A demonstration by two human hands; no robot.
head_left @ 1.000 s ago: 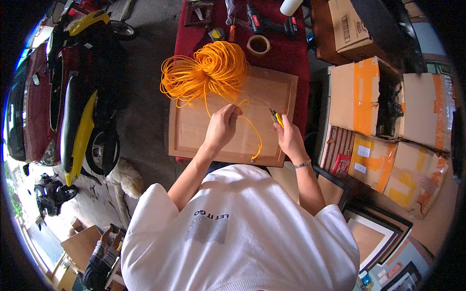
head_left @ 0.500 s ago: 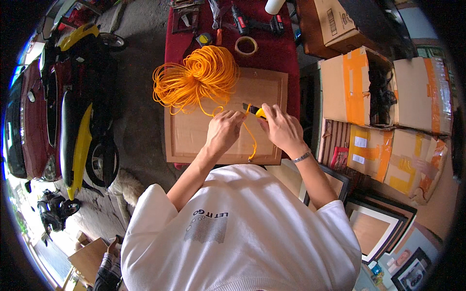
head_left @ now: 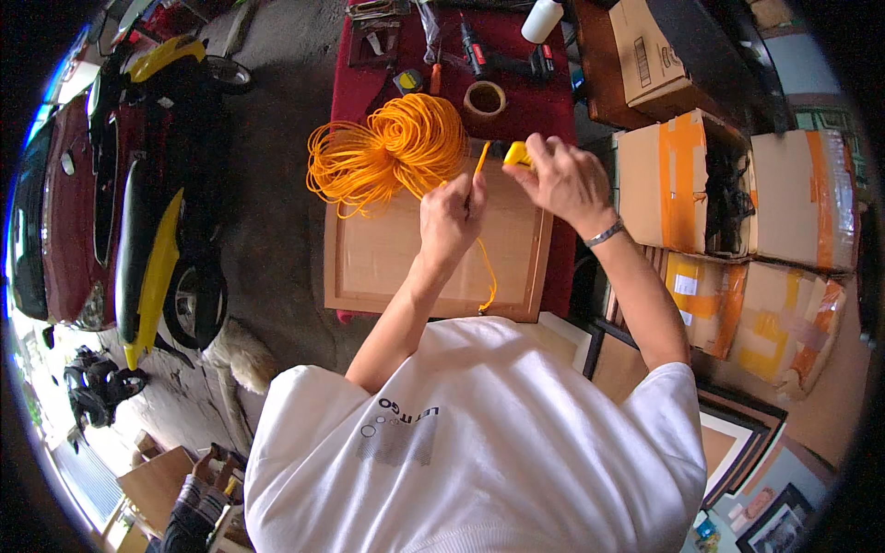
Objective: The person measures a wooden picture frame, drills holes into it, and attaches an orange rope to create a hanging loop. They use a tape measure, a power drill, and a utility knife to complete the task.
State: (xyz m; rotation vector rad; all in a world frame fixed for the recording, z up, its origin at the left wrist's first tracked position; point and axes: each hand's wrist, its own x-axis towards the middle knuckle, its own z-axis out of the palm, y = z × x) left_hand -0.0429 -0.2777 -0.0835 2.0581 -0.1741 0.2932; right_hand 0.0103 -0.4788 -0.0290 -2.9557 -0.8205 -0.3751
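Observation:
My left hand (head_left: pixel 450 217) is closed on a length of orange cord, part of which sticks up above the fist. The cord's lower part (head_left: pixel 489 267) runs down to the near edge of a brown framed backing board (head_left: pixel 396 253). A large bundle of orange cord (head_left: pixel 396 147) lies on the board's far left part and the red cloth. In my right hand (head_left: pixel 567 180) is a yellow utility knife (head_left: pixel 518 155), its dark front end pointing left at the raised cord. Whether blade and cord touch, I cannot tell.
On the red-covered table (head_left: pixel 544 101) beyond lie a tape roll (head_left: pixel 485 100), a cordless drill (head_left: pixel 475 51), a tape measure (head_left: pixel 408 81) and a screwdriver (head_left: pixel 435 76). Cardboard boxes (head_left: pixel 645 194) are stacked to the right, picture frames (head_left: pixel 733 442) below them. Left is a yellow-black motorbike (head_left: pixel 152 276).
Both hands have moved farther away over the board, and the right one also rightward with the knife. The gripped cord now stands up higher above my left fist.

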